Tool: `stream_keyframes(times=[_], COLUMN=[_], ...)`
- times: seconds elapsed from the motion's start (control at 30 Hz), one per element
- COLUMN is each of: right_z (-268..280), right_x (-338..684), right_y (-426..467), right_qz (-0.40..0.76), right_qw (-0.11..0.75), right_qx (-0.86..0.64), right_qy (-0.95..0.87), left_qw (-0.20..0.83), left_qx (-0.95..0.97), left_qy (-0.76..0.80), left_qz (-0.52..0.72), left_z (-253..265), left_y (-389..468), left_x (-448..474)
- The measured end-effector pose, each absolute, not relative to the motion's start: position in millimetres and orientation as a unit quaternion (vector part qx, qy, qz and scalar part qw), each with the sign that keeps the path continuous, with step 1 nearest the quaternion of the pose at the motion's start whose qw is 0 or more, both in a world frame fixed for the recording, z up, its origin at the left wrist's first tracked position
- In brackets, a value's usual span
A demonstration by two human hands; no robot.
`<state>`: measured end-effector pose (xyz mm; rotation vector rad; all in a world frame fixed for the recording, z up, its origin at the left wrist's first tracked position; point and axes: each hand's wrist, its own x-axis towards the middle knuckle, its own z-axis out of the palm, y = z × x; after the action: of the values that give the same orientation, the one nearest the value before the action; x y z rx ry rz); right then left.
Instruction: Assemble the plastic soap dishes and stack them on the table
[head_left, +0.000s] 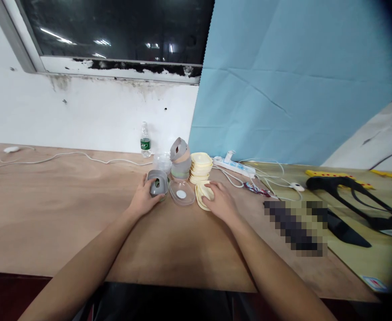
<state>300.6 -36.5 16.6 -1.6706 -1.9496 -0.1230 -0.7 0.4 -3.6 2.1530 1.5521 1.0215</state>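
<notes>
My left hand (144, 197) is wrapped round the near left side of a grey plastic cover (154, 174) with an oval hole in its top; a bit of green shows through the hole. With thumb and fingers, my right hand (221, 200) grips a cream plastic lid (200, 200) tilted on the table. Between the hands lies a shallow clear plastic bowl (185, 199) with a white round spot in its middle. Just behind stand a stack of cream lids (200, 166), a stack of grey, pinkish and green covers (180, 167), and some clear bowls (161, 161).
A green-labelled water bottle (145, 141) stands by the wall. A white power strip (235, 166) and cables lie behind to the right. Further right are a black strap-like object (352, 196) and a blurred-out dark item (292, 227) on the wooden table (65, 214).
</notes>
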Motion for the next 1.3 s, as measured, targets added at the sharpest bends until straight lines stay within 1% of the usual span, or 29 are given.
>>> stream_keyframes(times=[0.13,0.2,0.27,0.33,0.4,0.47,0.53,0.6,0.63,0.7,0.77,0.87,0.97,1.1,1.2,1.3], right_z=[24.2,28.9,32.6,33.3,30.5,25.5,20.5,17.7,17.3,18.4,20.8,24.4,24.8,20.0,16.5,15.5], right_x=[300.2,298.4,295.0,289.1,279.6,267.1,254.1,244.7,242.3,242.3,246.3,252.4,254.2,255.2,256.5,256.5], right_y=[-37.0,-39.6,-44.0,-49.6,-55.0,-59.4,-62.4,-63.9,-64.2,-64.5,-64.9,-66.5,-67.1,-65.0,-64.5,-66.0], right_qz=[-0.05,-0.038,0.0,0.077,0.181,0.29,0.399,0.49,0.517,0.52,0.467,0.341,0.239,0.193,0.188,0.168], right_qw=[0.352,0.409,0.472,0.523,0.552,0.566,0.569,0.56,0.553,0.532,0.485,0.377,0.281,0.175,0.136,0.141], right_qx=[-0.608,-0.587,-0.549,-0.509,-0.487,-0.479,-0.466,-0.446,-0.436,-0.432,-0.453,-0.495,-0.518,-0.518,-0.513,-0.521], right_qy=[-0.71,-0.698,-0.69,-0.679,-0.652,-0.606,-0.547,-0.498,-0.486,-0.51,-0.585,-0.704,-0.771,-0.815,-0.826,-0.825], left_qw=[0.139,0.112,0.065,0.008,-0.036,-0.038,-0.015,0.005,0.013,0.033,0.065,0.113,0.139,0.137,0.123,0.112], left_qx=[0.747,0.75,0.761,0.779,0.807,0.842,0.861,0.857,0.854,0.854,0.861,0.872,0.882,0.893,0.899,0.898], left_qy=[0.542,0.537,0.517,0.473,0.404,0.328,0.281,0.283,0.292,0.314,0.334,0.364,0.381,0.387,0.39,0.396], left_qz=[0.359,0.369,0.387,0.411,0.43,0.427,0.424,0.431,0.43,0.413,0.379,0.307,0.24,0.184,0.156,0.156], left_z=[-5.2,-3.5,1.3,9.3,18.5,26.2,30.4,30.8,30.1,28.4,27.9,30.2,33.8,34.2,30.4,27.0], left_y=[1.2,0.2,-2.9,-9.1,-17.8,-27.5,-35.7,-40.6,-41.7,-41.9,-40.7,-39.1,-38.7,-37.7,-34.6,-30.0], left_x=[-1.3,-1.2,-0.4,1.6,5.0,9.3,13.0,14.5,14.3,12.1,9.1,6.4,7.2,10.0,9.5,5.8])
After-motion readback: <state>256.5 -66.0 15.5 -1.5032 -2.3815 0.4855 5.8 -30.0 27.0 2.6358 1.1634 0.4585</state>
